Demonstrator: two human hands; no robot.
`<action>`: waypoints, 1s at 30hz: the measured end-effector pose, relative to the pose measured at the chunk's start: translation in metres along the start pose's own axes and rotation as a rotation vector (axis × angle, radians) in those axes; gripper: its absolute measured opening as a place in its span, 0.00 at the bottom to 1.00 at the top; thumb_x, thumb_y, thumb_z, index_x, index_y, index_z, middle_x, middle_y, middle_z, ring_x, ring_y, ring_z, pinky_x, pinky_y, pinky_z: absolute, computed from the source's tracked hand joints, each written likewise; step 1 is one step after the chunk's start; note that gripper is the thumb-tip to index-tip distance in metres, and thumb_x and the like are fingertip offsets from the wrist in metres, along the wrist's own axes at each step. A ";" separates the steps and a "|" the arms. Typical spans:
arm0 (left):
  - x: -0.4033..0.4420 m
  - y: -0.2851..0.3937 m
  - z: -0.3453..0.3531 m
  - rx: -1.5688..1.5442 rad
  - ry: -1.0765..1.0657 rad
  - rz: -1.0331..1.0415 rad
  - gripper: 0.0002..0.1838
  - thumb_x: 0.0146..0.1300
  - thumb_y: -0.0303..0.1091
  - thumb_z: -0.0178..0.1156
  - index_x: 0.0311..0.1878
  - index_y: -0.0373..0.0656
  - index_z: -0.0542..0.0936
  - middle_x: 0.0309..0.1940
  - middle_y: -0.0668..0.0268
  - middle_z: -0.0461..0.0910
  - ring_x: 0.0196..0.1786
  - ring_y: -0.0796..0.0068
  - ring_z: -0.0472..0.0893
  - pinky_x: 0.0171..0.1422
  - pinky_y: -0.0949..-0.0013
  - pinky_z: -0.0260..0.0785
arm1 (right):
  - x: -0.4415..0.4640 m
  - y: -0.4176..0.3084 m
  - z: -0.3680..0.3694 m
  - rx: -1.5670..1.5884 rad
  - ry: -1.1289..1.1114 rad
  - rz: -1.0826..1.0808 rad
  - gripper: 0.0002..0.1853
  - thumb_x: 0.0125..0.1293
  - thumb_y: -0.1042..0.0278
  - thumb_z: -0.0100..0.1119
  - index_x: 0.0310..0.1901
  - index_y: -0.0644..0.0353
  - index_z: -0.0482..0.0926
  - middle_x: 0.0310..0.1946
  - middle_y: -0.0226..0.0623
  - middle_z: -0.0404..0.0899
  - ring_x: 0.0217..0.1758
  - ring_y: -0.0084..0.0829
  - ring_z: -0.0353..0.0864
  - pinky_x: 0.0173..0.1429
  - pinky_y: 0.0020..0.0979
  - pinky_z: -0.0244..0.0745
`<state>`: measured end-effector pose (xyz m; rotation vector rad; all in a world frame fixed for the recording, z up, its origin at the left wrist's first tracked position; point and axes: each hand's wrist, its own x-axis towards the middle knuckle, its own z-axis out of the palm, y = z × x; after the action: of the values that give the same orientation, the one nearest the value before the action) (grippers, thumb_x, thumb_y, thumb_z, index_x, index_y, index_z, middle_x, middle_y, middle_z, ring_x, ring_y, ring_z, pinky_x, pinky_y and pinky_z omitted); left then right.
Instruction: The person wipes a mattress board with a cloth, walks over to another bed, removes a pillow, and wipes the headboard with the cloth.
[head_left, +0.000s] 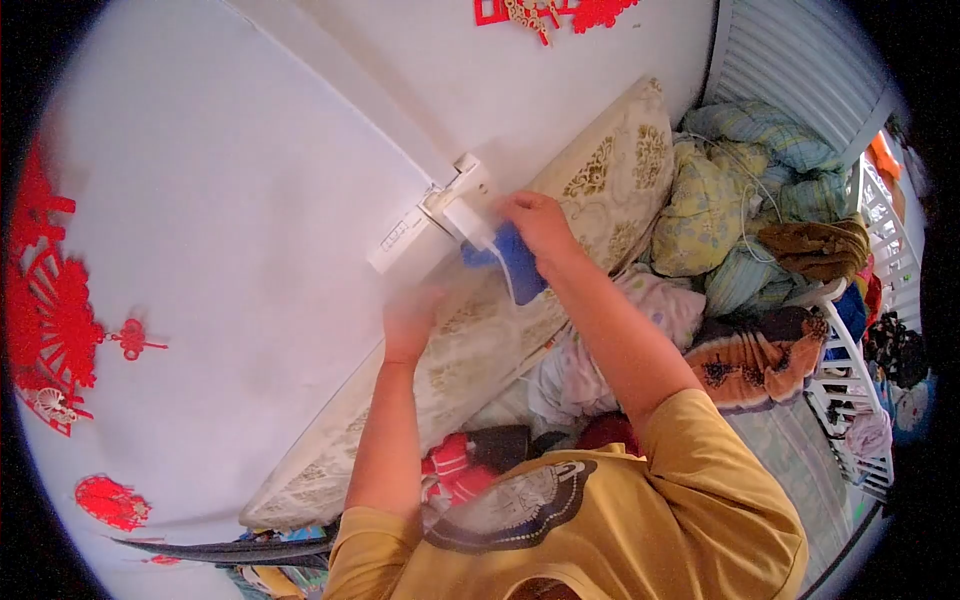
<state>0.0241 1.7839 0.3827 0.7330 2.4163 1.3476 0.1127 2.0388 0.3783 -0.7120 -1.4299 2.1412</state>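
Observation:
A blue cloth (pixel 520 268) hangs from my right hand (pixel 540 225), whose fingers are closed on it. The hand is beside a white power strip (pixel 467 182) on the wall. A white plug or adapter (pixel 466 222) sits in the strip, with the cloth just below it. A long white casing (pixel 402 242) with a small printed label joins the strip's lower left side. My left hand (pixel 412 318) is below this casing, close to the wall and the padded board. Motion smears its fingers, so their position is unclear.
A cream padded board (pixel 440 385) with gold patterns leans along the wall. Bedding (pixel 700 205), a brown cloth (pixel 815 248) and other fabrics are heaped at right. White railing (pixel 850 370) borders them. Red cut-out decorations (pixel 55 320) are on the wall at left.

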 end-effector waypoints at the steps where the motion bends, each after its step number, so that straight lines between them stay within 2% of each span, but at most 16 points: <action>1: -0.001 0.002 0.001 -0.021 0.006 -0.013 0.14 0.68 0.42 0.65 0.42 0.41 0.89 0.33 0.66 0.84 0.28 0.77 0.78 0.32 0.69 0.72 | -0.001 -0.001 0.001 0.004 0.006 -0.007 0.12 0.63 0.60 0.68 0.36 0.63 0.88 0.27 0.33 0.82 0.31 0.26 0.76 0.39 0.33 0.73; 2: -0.002 0.003 0.002 -0.043 0.013 -0.026 0.14 0.68 0.43 0.65 0.42 0.41 0.89 0.33 0.66 0.84 0.27 0.77 0.78 0.32 0.68 0.71 | -0.002 -0.002 0.002 0.008 0.012 -0.014 0.12 0.63 0.60 0.68 0.36 0.63 0.88 0.27 0.33 0.82 0.30 0.26 0.75 0.38 0.33 0.73; 5: 0.001 -0.005 -0.002 -0.034 -0.031 -0.032 0.11 0.70 0.38 0.69 0.48 0.41 0.89 0.37 0.69 0.83 0.33 0.81 0.79 0.35 0.74 0.73 | -0.004 -0.008 0.002 0.005 -0.005 -0.047 0.12 0.63 0.61 0.68 0.36 0.63 0.87 0.27 0.33 0.82 0.31 0.27 0.76 0.38 0.33 0.73; 8: 0.003 -0.005 -0.003 0.055 -0.032 0.004 0.10 0.70 0.36 0.69 0.46 0.41 0.89 0.36 0.69 0.82 0.34 0.80 0.79 0.35 0.74 0.73 | -0.008 -0.012 0.000 -0.098 0.008 -0.149 0.12 0.63 0.61 0.68 0.35 0.63 0.86 0.26 0.34 0.82 0.31 0.27 0.77 0.39 0.33 0.74; 11: 0.004 -0.013 -0.004 0.322 -0.036 0.213 0.08 0.70 0.34 0.69 0.45 0.40 0.89 0.35 0.68 0.82 0.34 0.79 0.79 0.35 0.73 0.74 | -0.023 -0.031 -0.002 -0.239 -0.006 -0.328 0.12 0.64 0.61 0.67 0.36 0.63 0.85 0.26 0.36 0.81 0.31 0.26 0.78 0.40 0.34 0.75; 14: 0.008 -0.025 -0.003 0.058 -0.027 0.177 0.08 0.70 0.33 0.69 0.44 0.39 0.88 0.34 0.69 0.81 0.33 0.79 0.79 0.35 0.73 0.74 | -0.029 -0.042 -0.015 -0.310 -0.068 -0.389 0.13 0.65 0.60 0.67 0.37 0.63 0.84 0.27 0.38 0.82 0.32 0.26 0.79 0.41 0.33 0.75; 17: 0.008 -0.028 -0.003 0.137 -0.023 0.286 0.08 0.70 0.32 0.69 0.45 0.38 0.88 0.33 0.69 0.82 0.32 0.80 0.79 0.34 0.73 0.74 | -0.041 -0.052 -0.023 -0.345 -0.088 -0.449 0.13 0.65 0.59 0.68 0.37 0.62 0.85 0.28 0.37 0.82 0.32 0.25 0.79 0.41 0.33 0.75; 20: 0.006 -0.013 -0.002 0.160 -0.031 0.157 0.07 0.69 0.32 0.69 0.45 0.38 0.88 0.34 0.70 0.82 0.32 0.80 0.79 0.34 0.73 0.73 | -0.051 -0.060 -0.036 -0.282 -0.013 -0.477 0.12 0.66 0.61 0.68 0.37 0.63 0.84 0.28 0.34 0.83 0.34 0.23 0.79 0.42 0.30 0.75; 23: 0.007 -0.026 -0.003 0.054 -0.055 0.216 0.08 0.70 0.32 0.68 0.45 0.38 0.87 0.34 0.70 0.83 0.33 0.80 0.79 0.35 0.73 0.73 | -0.071 -0.085 -0.064 -0.228 0.013 -0.377 0.09 0.68 0.65 0.66 0.38 0.63 0.85 0.30 0.29 0.84 0.36 0.21 0.80 0.43 0.29 0.75; 25: 0.009 -0.031 -0.006 0.134 -0.057 0.313 0.08 0.71 0.33 0.67 0.46 0.38 0.87 0.33 0.69 0.84 0.32 0.80 0.79 0.35 0.72 0.73 | -0.092 -0.098 -0.084 -0.349 -0.034 -0.331 0.09 0.70 0.65 0.66 0.40 0.64 0.86 0.32 0.28 0.85 0.38 0.21 0.80 0.45 0.28 0.76; 27: 0.004 -0.033 -0.011 0.117 -0.041 0.289 0.10 0.72 0.34 0.66 0.46 0.37 0.87 0.33 0.68 0.85 0.32 0.79 0.80 0.35 0.71 0.74 | -0.110 -0.095 -0.092 -0.403 -0.132 -0.297 0.10 0.71 0.65 0.65 0.42 0.64 0.86 0.34 0.28 0.86 0.39 0.20 0.81 0.47 0.28 0.77; 30: -0.017 -0.015 -0.004 -0.011 -0.024 0.058 0.11 0.73 0.35 0.65 0.48 0.35 0.86 0.32 0.67 0.85 0.31 0.77 0.81 0.37 0.71 0.76 | -0.138 -0.070 -0.089 -0.401 -0.335 -0.206 0.11 0.71 0.62 0.65 0.43 0.63 0.86 0.34 0.31 0.86 0.41 0.24 0.83 0.50 0.29 0.79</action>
<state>0.0315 1.7651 0.3722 0.8176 2.3848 1.3643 0.2812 2.0367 0.4371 -0.3223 -2.0482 1.8947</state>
